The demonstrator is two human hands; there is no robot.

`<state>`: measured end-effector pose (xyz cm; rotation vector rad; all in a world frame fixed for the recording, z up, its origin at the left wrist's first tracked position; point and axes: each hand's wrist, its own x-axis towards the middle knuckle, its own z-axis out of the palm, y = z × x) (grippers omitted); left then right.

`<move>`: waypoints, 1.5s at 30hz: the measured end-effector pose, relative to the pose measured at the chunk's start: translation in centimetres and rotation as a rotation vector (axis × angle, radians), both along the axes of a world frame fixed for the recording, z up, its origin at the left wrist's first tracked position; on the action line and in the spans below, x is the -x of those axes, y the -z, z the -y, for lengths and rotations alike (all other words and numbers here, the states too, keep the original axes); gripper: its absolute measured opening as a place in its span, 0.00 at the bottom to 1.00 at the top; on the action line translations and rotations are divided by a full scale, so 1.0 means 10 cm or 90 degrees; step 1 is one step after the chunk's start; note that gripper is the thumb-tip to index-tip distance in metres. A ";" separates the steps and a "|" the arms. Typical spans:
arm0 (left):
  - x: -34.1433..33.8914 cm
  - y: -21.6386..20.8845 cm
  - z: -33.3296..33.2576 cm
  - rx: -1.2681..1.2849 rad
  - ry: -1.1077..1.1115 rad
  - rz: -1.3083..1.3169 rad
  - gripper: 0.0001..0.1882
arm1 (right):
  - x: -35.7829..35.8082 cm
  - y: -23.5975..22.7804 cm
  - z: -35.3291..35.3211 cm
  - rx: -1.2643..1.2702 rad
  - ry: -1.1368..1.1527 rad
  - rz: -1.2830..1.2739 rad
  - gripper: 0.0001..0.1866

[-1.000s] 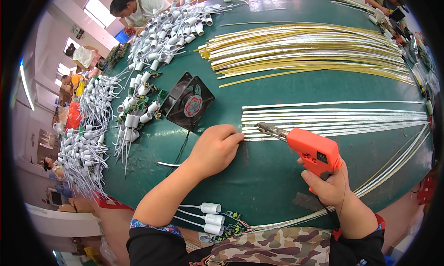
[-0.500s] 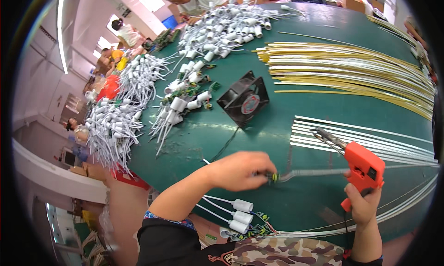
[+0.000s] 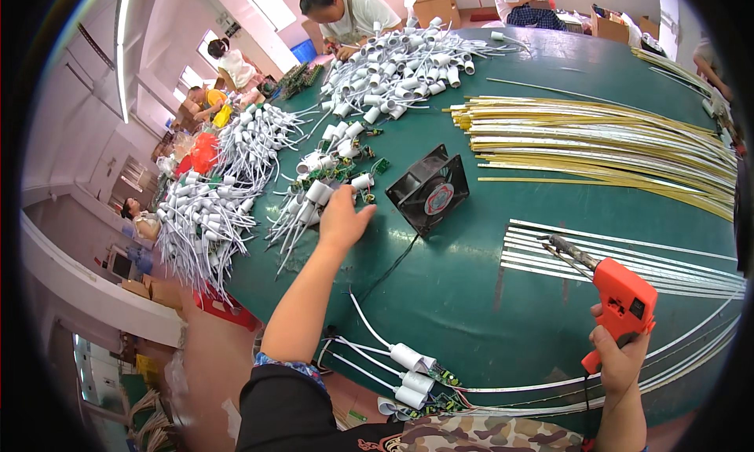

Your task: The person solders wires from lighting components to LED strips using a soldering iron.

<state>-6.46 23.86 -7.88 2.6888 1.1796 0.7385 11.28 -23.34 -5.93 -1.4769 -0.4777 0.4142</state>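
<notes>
The left hand (image 3: 343, 215) reaches out across the green table (image 3: 471, 311) toward ten o'clock, fingers spread and loosely curled over a small heap of white caps with wires (image 3: 318, 194). The fingertips touch the nearest cap (image 3: 362, 182); whether any of them is actually pinched I cannot tell, since the palm covers what lies under it. Little green circuit boards (image 3: 380, 166) lie mixed in with these caps.

The right hand (image 3: 620, 362) sits low at about four o'clock, closed firmly around the handle of an orange glue gun (image 3: 620, 299). The gun's metal nozzle (image 3: 567, 249) points up toward eleven o'clock, and its tip hangs over the near end of a row of white strips (image 3: 628, 259) that run off to three o'clock.

Just beside the left hand, at its two o'clock, a black square fan (image 3: 428, 191) stands tilted on the table, its cord (image 3: 393, 267) trailing back toward the person. Beyond it, toward one o'clock, lies a broad bundle of yellow strips (image 3: 613, 142). Larger piles of white caps spread along the table's edge at nine (image 3: 212, 208) and twelve o'clock (image 3: 400, 63) — well apart from both hands.

Near the person's body, at six o'clock, three capped wire pieces (image 3: 408, 369) rest at the table's rim — each with a small board at its end.

At the far side other people (image 3: 345, 12) work at the table.
</notes>
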 end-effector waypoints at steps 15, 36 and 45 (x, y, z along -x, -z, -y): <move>0.23 -0.19 0.11 0.125 0.133 0.109 0.02 | -0.01 -0.08 -0.02 -0.012 -0.025 -0.044 0.29; -0.66 -0.45 2.44 1.315 0.564 0.246 0.08 | 0.13 -0.09 -0.14 -0.109 -0.117 -0.101 0.28; -0.82 -0.48 2.63 1.242 0.527 0.105 0.08 | 0.17 -0.12 -0.12 -0.084 -0.119 -0.099 0.21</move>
